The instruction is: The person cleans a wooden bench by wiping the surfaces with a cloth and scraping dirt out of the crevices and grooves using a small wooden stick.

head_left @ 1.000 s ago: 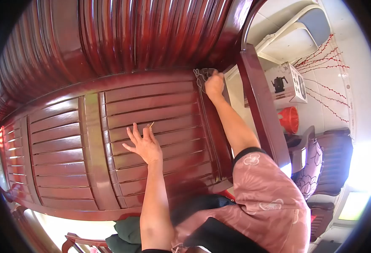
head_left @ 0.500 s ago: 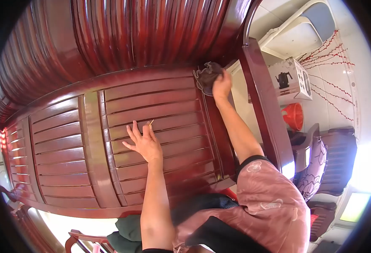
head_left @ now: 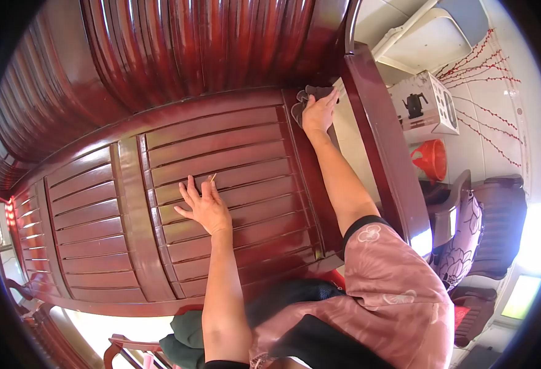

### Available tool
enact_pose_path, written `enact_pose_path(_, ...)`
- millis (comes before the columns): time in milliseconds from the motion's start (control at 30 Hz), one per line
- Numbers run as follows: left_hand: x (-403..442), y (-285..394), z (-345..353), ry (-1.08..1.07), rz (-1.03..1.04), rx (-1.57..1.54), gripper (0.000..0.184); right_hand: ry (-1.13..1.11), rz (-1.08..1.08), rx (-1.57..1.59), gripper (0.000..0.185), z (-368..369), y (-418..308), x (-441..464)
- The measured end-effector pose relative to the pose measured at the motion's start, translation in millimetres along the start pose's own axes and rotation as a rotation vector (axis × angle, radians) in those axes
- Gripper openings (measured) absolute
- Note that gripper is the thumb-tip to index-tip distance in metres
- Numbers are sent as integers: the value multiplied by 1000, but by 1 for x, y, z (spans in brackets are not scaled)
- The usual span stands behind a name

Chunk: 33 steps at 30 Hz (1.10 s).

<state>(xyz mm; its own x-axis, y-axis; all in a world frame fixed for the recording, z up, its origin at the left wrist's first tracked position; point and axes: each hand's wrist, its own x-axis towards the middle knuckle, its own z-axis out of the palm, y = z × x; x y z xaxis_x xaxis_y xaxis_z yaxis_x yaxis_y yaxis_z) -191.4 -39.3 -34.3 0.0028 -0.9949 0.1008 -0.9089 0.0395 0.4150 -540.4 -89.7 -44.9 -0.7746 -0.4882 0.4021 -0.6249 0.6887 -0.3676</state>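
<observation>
A dark brown cloth point(head_left: 298, 113) lies bunched on the far right corner of a glossy red-brown wooden bench point(head_left: 221, 132). My right hand point(head_left: 320, 115) presses down on it, fingers stretched over the fabric towards the armrest point(head_left: 375, 117). Above the bench's slatted seat hovers my left hand point(head_left: 208, 209). Its thumb and index finger pinch a short, thin, yellowish stick point(head_left: 213, 177), while the other fingers fan out. The stick's lower end is hidden by the fingertips.
Vertical ribs form the bench's backrest point(head_left: 203, 43). Beyond the armrest are a printed box point(head_left: 418, 104), a red bucket point(head_left: 430, 160), a folded chair point(head_left: 427, 52) and red-berried branches point(head_left: 489, 80). A dark wooden chair with a patterned cushion point(head_left: 464, 249) stands at right.
My right hand and the cloth have moved slightly towards the backrest, the cloth now flatter under the fingers. My left hand has shifted slightly left, still pinching the stick.
</observation>
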Motion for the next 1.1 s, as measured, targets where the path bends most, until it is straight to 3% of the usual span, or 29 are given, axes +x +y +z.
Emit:
enact_pose_path(67, -2, -1, 1, -2, 2, 0, 13, -125, 56, -130, 72, -13, 2, -2)
enact_pose_path(167, -2, -4, 3, 18, 29, 19, 13, -267, -143, -289, 66, -33, 12, -3)
enact_pose_path(300, -1, -3, -1, -24, 10, -14, 13, -403, -155, -280, 51, -87, 26, -40)
enact_pose_path(433, -3, -5, -2, -14, 40, -58, 14, -487, 24, -369, 49, -153, 51, -102)
enact_pose_path(533, -2, -1, -5, -12, 29, -85, 14, -86, -188, -296, 47, -120, 90, -127)
enact_pose_path(700, -3, -4, -1, -20, 24, -45, 15, -114, -93, -98, 44, -60, 46, -49)
enact_pose_path(867, 1, -4, 6, 8, 2, -6, 15, -177, 60, -156, 44, -11, 2, 11)
enact_pose_path(967, 1, -1, 5, 3, -8, -14, 15, 18, -121, -135, 47, -9, 11, -15)
enact_pose_path(1033, -2, -4, 5, 9, -3, -21, 15, 73, -420, -168, 46, -8, 19, -43)
enact_pose_path(1100, -2, -6, 5, 6, -2, -11, 15, -97, -546, 61, 45, -19, 4, -72)
